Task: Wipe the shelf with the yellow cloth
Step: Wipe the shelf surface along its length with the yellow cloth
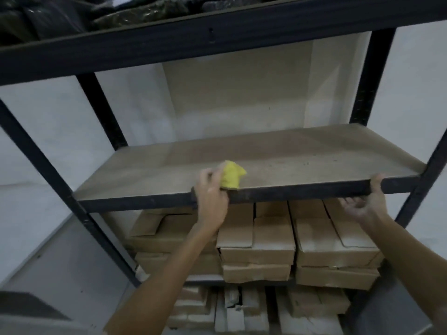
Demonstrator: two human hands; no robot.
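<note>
The shelf is a bare tan board in a black metal frame, at chest height in front of me. A crumpled yellow cloth rests on the board just behind its front rail, left of centre. My left hand grips the cloth from the left, with the wrist crossing the black rail. My right hand holds the front rail near its right end, thumb over the top edge and fingers curled below. Dark specks of dust lie on the right half of the board.
Stacked cardboard boxes fill the level under the shelf, with more boxes below. Dark bagged goods sit on the level above. Black uprights stand at the corners, with a white wall behind.
</note>
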